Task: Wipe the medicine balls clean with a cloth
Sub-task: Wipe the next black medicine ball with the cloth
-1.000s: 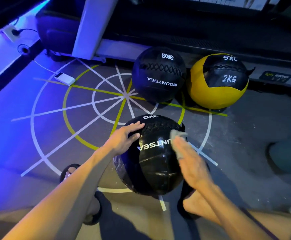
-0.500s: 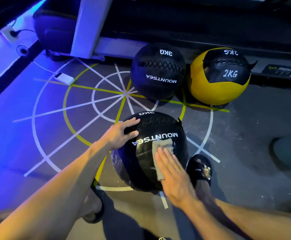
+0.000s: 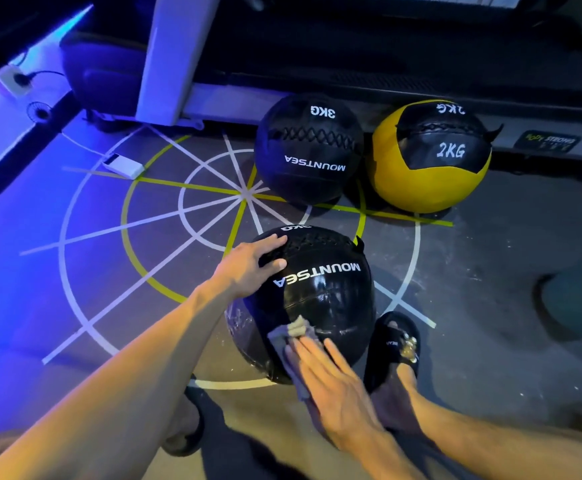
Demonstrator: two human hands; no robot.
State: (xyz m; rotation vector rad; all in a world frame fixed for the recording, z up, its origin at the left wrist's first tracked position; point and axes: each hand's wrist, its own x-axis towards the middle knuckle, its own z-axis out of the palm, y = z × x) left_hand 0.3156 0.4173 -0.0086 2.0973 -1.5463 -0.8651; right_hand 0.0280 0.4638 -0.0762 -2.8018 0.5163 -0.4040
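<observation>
Black leather, slick under my palms: my left hand [image 3: 251, 263] lies flat with fingers straight on the near ball [image 3: 320, 296], steadying it on the floor [image 3: 490, 271] so it won't roll. My right hand [image 3: 331, 372], fingers straight too, presses the cloth [image 3: 291, 336] against its lower front. It reads MOUNTSEA and 3KG. Beyond stand a second black ball [image 3: 308, 150], marked the same, and a yellow ball [image 3: 428, 157] marked 2KG, seemingly parked for their turn.
</observation>
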